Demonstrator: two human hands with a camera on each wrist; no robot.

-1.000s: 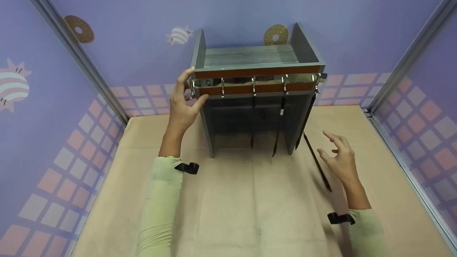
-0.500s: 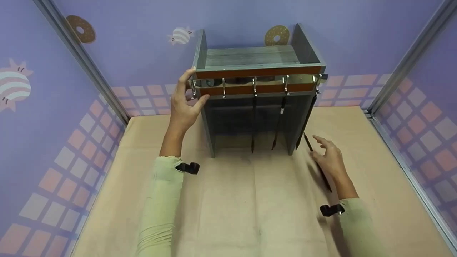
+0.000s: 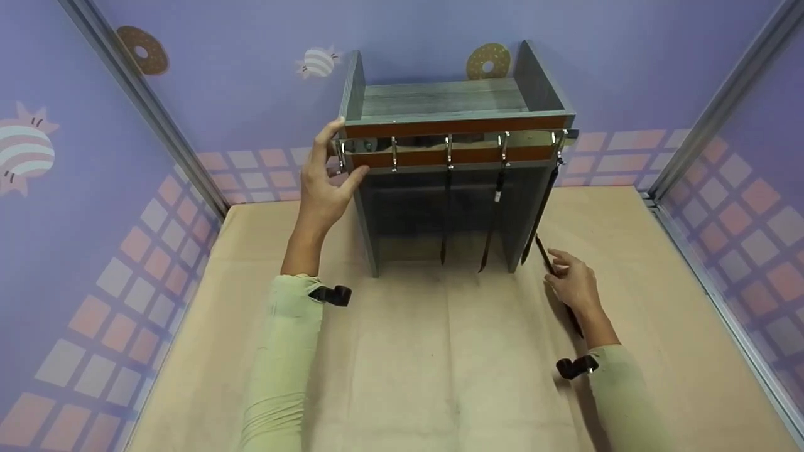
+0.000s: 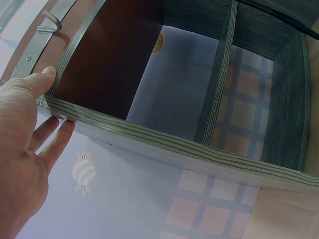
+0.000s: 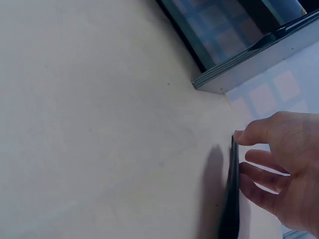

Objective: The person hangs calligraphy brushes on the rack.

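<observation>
Head view: counter [image 3: 440,376] with a beige cover carries a grey wood-grain rack [image 3: 449,103], open shelf on top, row of chrome hooks [image 3: 447,150] on a brown front rail. Three dark straps [image 3: 490,220] hang from the middle and right hooks. A fourth dark strap [image 3: 545,256] lies flat on the counter, just right of the rack's right foot.

Left hand [image 3: 325,182] steadies the rack at its top-left corner: thumb over the front edge, fingers straight against the side panel (left wrist view confirms, fingers uncurled).

Right hand [image 3: 573,284] is down on the loose strap, fingers relaxed and spread, fingertips [image 5: 242,135] touching its edge. No closed grip visible yet.

Judged step: picking up the loose strap while the rack is braced. Next move likely needs a pinch near the strap's end, a lift, then a feed onto a free hook (the two left ones look empty).

No brands, labels or readable writing anywhere; the walls carry only cartoon prints.
</observation>
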